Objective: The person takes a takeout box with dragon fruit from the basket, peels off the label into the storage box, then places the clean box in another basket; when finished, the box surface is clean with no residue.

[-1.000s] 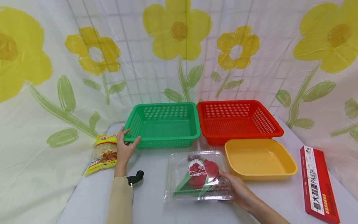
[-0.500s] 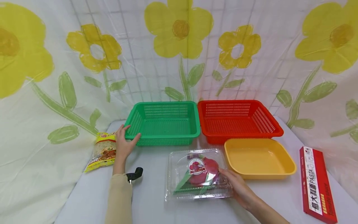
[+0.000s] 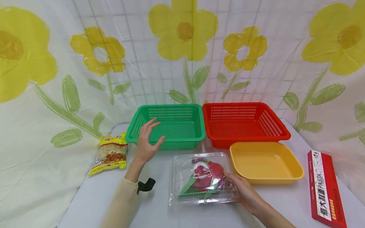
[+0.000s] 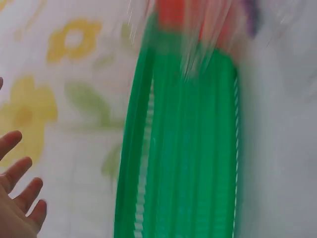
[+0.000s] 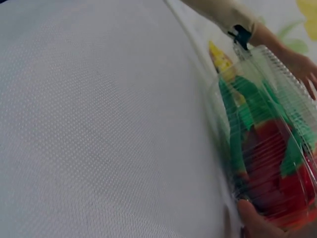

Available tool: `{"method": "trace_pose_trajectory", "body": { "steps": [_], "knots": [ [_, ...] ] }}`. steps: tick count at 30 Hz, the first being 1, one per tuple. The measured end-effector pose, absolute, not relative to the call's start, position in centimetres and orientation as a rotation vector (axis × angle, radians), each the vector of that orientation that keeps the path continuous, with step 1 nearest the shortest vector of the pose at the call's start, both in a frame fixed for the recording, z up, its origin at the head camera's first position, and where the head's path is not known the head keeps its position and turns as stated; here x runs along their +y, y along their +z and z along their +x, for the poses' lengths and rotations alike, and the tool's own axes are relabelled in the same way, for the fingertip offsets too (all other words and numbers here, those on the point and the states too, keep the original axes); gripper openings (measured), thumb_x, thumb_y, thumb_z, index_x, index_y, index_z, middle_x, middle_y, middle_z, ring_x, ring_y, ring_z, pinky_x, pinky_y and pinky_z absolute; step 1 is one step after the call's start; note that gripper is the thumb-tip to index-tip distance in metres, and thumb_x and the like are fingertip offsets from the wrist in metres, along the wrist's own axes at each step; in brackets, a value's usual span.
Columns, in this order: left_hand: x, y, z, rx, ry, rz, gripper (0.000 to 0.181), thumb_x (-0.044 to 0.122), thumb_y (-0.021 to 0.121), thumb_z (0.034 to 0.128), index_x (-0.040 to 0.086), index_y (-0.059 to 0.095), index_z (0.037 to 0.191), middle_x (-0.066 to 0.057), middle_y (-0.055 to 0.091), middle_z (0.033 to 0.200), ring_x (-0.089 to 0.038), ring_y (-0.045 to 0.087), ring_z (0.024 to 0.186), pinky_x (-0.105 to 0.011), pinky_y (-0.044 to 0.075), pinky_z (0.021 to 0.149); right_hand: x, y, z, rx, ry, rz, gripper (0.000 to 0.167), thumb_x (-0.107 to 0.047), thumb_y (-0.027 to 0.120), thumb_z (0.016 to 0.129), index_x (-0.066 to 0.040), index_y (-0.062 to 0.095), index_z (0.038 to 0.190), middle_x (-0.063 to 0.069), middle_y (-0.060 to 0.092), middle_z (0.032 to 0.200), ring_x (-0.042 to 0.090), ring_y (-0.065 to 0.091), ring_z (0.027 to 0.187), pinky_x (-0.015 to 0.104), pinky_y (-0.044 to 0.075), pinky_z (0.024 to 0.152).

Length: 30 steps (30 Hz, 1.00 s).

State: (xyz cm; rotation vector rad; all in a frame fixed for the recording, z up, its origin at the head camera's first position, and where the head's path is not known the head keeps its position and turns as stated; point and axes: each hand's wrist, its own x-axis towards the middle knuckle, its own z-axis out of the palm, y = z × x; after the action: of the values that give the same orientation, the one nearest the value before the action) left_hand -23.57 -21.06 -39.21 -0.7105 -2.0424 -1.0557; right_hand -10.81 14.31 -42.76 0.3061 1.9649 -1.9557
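Note:
My right hand (image 3: 242,192) grips the right edge of a clear plastic clamshell box (image 3: 178,177), its thumb on top. The box has a round label on its lid and a red-and-green item inside, which looks like dragon fruit packaging or a printed picture. In the right wrist view the thumb (image 5: 257,223) lies at the corner of the box. My left hand (image 3: 146,142) hovers in front of the green basket (image 3: 182,139), fingers spread and holding nothing. The left wrist view shows its fingers apart from the basket (image 4: 188,148). A yellow food packet (image 3: 111,155) lies to its left.
A red basket (image 3: 251,138) stands right of the green one. In front of it is a yellow tub (image 3: 262,161). A red pasta box (image 3: 328,186) lies at the table's right side. A flowered curtain (image 3: 159,82) hangs behind.
My left hand has left the green basket's left front corner and moved right, uncovering more of the food packet. The right hand and the clamshell box have stayed nearly in place.

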Motion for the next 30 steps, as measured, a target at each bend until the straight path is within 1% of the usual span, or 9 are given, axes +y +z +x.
{"method": "trace_pose_trajectory", "body": {
  "steps": [3, 6, 11, 13, 16, 20, 24, 27, 30],
  "knots": [
    [-19.0, -39.6, -21.4, -2.097, -1.101, -0.909, 0.055, 0.03, 0.068, 0.0863, 0.003, 0.057, 0.133, -0.015, 0.047, 0.146, -0.032, 0.04, 0.136, -0.057, 0.034, 0.107, 14.7, -42.7, -10.8, 1.911, -1.956, 0.262, 0.051, -0.042, 0.05, 0.1, 0.001, 0.05, 0.128, 0.009, 0.06, 0.111, 0.023, 0.057, 0.097, 0.04, 0.05, 0.081],
    [-17.7, -40.8, -19.2, -2.193, -1.092, -1.041, 0.056, 0.029, 0.07, 0.0848, 0.007, 0.056, 0.135, -0.012, 0.047, 0.146, -0.029, 0.042, 0.136, -0.054, 0.038, 0.105, 15.0, -42.7, -10.7, 1.875, -1.955, 0.229, 0.044, -0.042, 0.049, 0.1, -0.004, 0.053, 0.122, 0.007, 0.061, 0.108, 0.021, 0.058, 0.095, 0.04, 0.05, 0.081],
    [-16.9, -42.9, -17.4, -2.308, -1.049, -1.127, 0.059, 0.029, 0.071, 0.083, 0.015, 0.054, 0.138, -0.005, 0.045, 0.149, -0.026, 0.041, 0.135, -0.055, 0.041, 0.102, 15.2, -42.6, -10.5, 1.888, -1.962, 0.231, 0.045, -0.041, 0.049, 0.1, -0.003, 0.055, 0.123, 0.012, 0.054, 0.119, 0.025, 0.054, 0.103, 0.043, 0.05, 0.082],
    [-16.7, -43.6, -17.4, -2.326, -1.035, -1.142, 0.058, 0.03, 0.071, 0.0832, 0.016, 0.055, 0.137, -0.006, 0.045, 0.149, -0.027, 0.041, 0.135, -0.057, 0.04, 0.102, 15.2, -42.5, -10.5, 1.897, -1.968, 0.242, 0.046, -0.041, 0.049, 0.1, -0.002, 0.054, 0.124, 0.015, 0.05, 0.124, 0.027, 0.051, 0.107, 0.045, 0.05, 0.083],
    [-16.7, -44.4, -17.5, -2.347, -1.055, -1.162, 0.054, 0.029, 0.072, 0.084, 0.018, 0.057, 0.135, -0.009, 0.045, 0.148, -0.028, 0.039, 0.136, -0.059, 0.038, 0.103, 15.4, -42.5, -10.3, 1.904, -1.967, 0.245, 0.047, -0.04, 0.048, 0.1, -0.001, 0.053, 0.125, 0.016, 0.048, 0.124, 0.028, 0.052, 0.107, 0.048, 0.051, 0.084],
    [-16.7, -45.0, -17.5, -2.363, -1.103, -1.177, 0.053, 0.024, 0.073, 0.084, 0.019, 0.057, 0.134, -0.011, 0.045, 0.147, -0.029, 0.04, 0.136, -0.06, 0.039, 0.101, 16.3, -42.4, -9.6, 1.877, -1.952, 0.207, 0.053, -0.038, 0.044, 0.103, 0.006, 0.047, 0.133, 0.011, 0.054, 0.119, 0.024, 0.058, 0.102, 0.051, 0.052, 0.088],
    [-16.6, -45.0, -17.7, -2.352, -1.104, -1.18, 0.054, 0.019, 0.074, 0.0817, 0.018, 0.058, 0.133, -0.012, 0.046, 0.146, -0.029, 0.041, 0.135, -0.06, 0.039, 0.101, 17.7, -41.6, -8.5, 1.834, -1.939, 0.143, 0.064, -0.036, 0.042, 0.105, 0.01, 0.027, 0.147, 0.006, 0.057, 0.121, 0.022, 0.061, 0.105, 0.05, 0.051, 0.094],
    [-16.5, -44.9, -18.0, -2.337, -1.092, -1.191, 0.053, 0.019, 0.075, 0.0806, 0.017, 0.06, 0.131, -0.011, 0.047, 0.145, -0.029, 0.042, 0.134, -0.06, 0.039, 0.101, 18.6, -40.8, -8.0, 1.851, -1.916, 0.176, 0.069, -0.035, 0.042, 0.105, 0.011, 0.018, 0.151, 0.011, 0.055, 0.128, 0.024, 0.061, 0.107, 0.05, 0.051, 0.094],
    [-16.6, -45.0, -18.1, -2.344, -1.09, -1.191, 0.05, 0.021, 0.075, 0.0811, 0.015, 0.062, 0.129, -0.008, 0.047, 0.146, -0.028, 0.042, 0.135, -0.06, 0.039, 0.102, 19.0, -40.2, -7.9, 1.898, -1.892, 0.236, 0.067, -0.035, 0.043, 0.105, 0.008, 0.02, 0.151, 0.021, 0.052, 0.135, 0.026, 0.062, 0.109, 0.05, 0.051, 0.093]
  ]
}}
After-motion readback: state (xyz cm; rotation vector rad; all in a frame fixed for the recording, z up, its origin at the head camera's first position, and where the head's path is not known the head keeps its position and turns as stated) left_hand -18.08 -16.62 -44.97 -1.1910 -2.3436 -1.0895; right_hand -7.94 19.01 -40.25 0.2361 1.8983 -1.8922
